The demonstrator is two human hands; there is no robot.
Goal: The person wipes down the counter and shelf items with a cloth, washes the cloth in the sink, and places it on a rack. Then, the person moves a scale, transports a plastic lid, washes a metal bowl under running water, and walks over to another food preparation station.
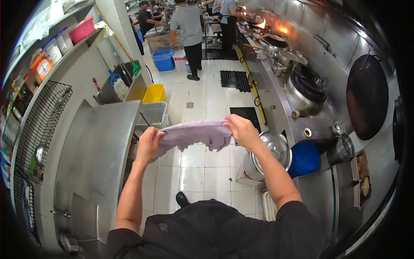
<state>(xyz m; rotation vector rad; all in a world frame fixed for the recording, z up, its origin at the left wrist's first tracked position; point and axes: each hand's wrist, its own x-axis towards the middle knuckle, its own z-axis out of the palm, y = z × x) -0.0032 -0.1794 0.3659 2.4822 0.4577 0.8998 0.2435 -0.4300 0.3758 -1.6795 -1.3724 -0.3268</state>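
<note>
Between our two hands: a lilac-grey cloth (pixel 194 133) hung above the white tile floor (pixel 192 176), its upper edge drawn out in a slight upward bow, its lower edge ragged.
Left grip: our left hand (pixel 148 142) pinched the cloth's left end between thumb and fingers.
Right grip: our right hand (pixel 243 130) pinched the opposite end, so both grips were closed on fabric.
Cloth, done: we judged the lifting and the spreading of its upper edge complete.
Cloth, left: its lower part dangled loose; we had neither folded it, set it down nor let it go.
Counter edge: left of the grip, the steel counter (pixel 95 134) ran alongside our forearm, near enough to limit a wide swing.
Pot rim: just right of and below the right hand, a lidded steel pot (pixel 272 149) crowded that elbow's path.
Floor lane: straight beyond the grip lay the most room, tiles running past a black floor mat (pixel 235 81) towards a person in a grey shirt (pixel 188 26), well apart.
</note>
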